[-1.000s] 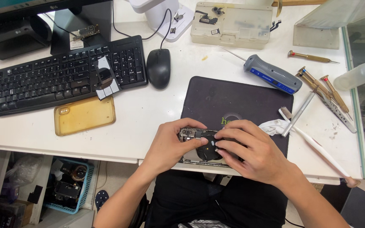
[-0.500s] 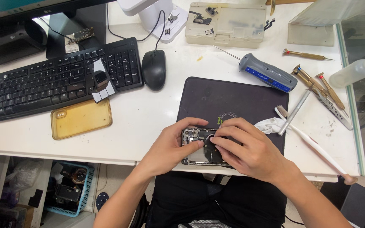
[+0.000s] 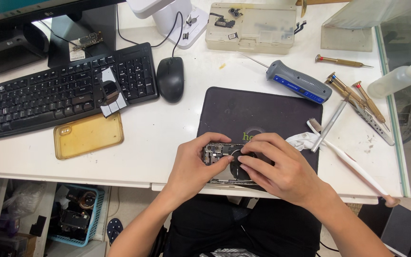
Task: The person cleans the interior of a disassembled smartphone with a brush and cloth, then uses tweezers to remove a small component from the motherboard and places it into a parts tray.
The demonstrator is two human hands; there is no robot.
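Low in the middle of the frame, both hands close on an opened phone [image 3: 220, 162] that lies on the near end of a dark work mat [image 3: 258, 114], close to the table's front edge [image 3: 72, 177]. The left hand [image 3: 193, 166] grips the phone's left side, thumb across its top edge. The right hand [image 3: 277, 164] covers the phone's right half, fingertips pressed on a round black part [image 3: 241, 158] inside it. The mat's near edge sits nearly flush with the table front, so little room remains below the hands.

Just right of the right hand lies a crumpled white cloth [image 3: 300, 141], and beyond it a white toothbrush [image 3: 346, 159] runs diagonally toward the lower right corner of the table. A metal tool [image 3: 330, 124] angles up from the cloth. Further upper right lie a grey and blue screwdriver [image 3: 299, 81], several thin brass-handled screwdrivers [image 3: 357, 95] and a clear squeeze bottle [image 3: 396, 81].

The upper part of the mat is bare, the widest open room near the hands. Left of the mat a strip of white table [image 3: 158, 138] lies open up to a yellowed phone case [image 3: 88, 135]. Above that sit a black keyboard [image 3: 63, 93] and a black mouse [image 3: 170, 78]. A beige parts tray [image 3: 252, 27] stands at the top centre.
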